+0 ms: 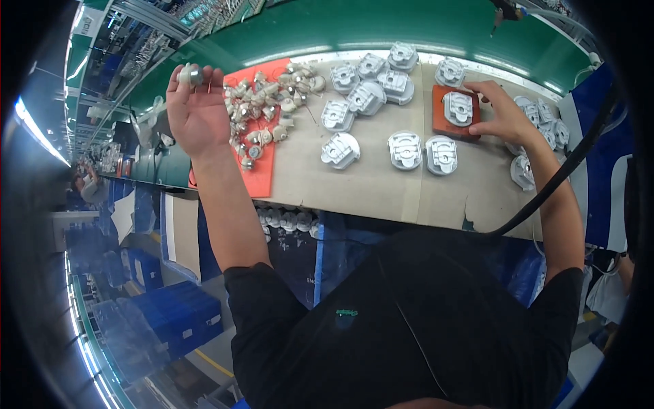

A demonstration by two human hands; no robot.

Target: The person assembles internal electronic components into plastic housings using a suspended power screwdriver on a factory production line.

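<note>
My left hand (197, 116) is raised palm up at the left end of the bench, its fingers closed around a small silver-and-cream motor (190, 75). Below and right of it, a heap of similar small motors (262, 102) lies on a red-orange mat (257, 183). On the right, my right hand (503, 112) curves around the right edge of an orange block (439, 125), thumb at its near corner and fingers at its far corner. A white plastic housing (458, 109) with a recessed middle sits on that block.
Several white housings (366, 97) are grouped mid-bench, with two more (406, 150) nearer me. Others (545, 119) lie beyond my right hand. A thick black cable (555, 178) crosses the bench's right end. A green panel (381, 27) runs along the back. Blue boxes (170, 313) stand at lower left.
</note>
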